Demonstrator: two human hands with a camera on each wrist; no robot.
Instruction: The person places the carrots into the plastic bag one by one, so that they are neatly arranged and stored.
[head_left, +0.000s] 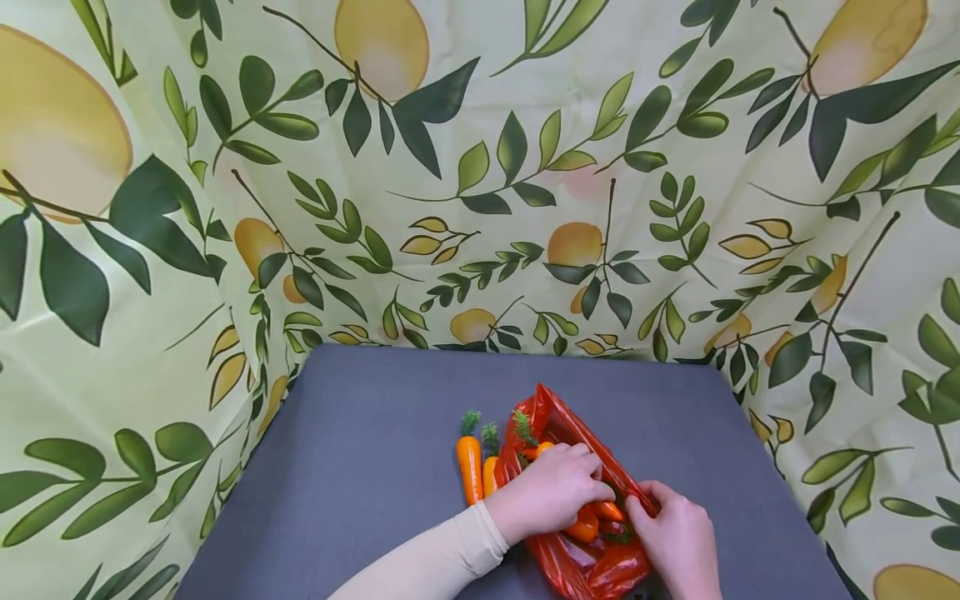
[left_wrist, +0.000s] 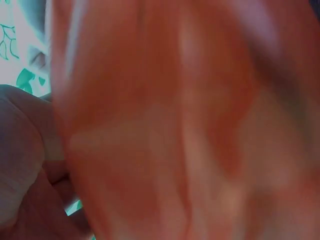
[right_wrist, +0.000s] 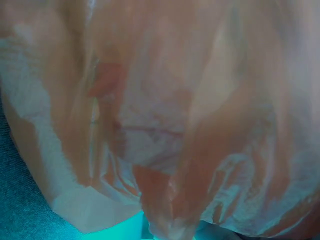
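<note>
While the left hand [head_left: 546, 493] reaches into the red bag [head_left: 600, 567] on the grey table [head_left: 360, 467], fingers curled round a carrot [head_left: 585, 527] inside, the right hand [head_left: 678, 537] pinches the bag's edge; two more carrots [head_left: 470, 467] lie just left of it

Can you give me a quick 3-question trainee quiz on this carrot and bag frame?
1. True or false: the left hand reaches into the red bag.
2. How many carrots lie on the grey table outside the bag, to its left? A) none B) two C) five
3. What is the right hand pinching?

Key:
1. True; its fingers are among the carrots inside.
2. B.
3. The edge of the red bag, at its opening.
</note>
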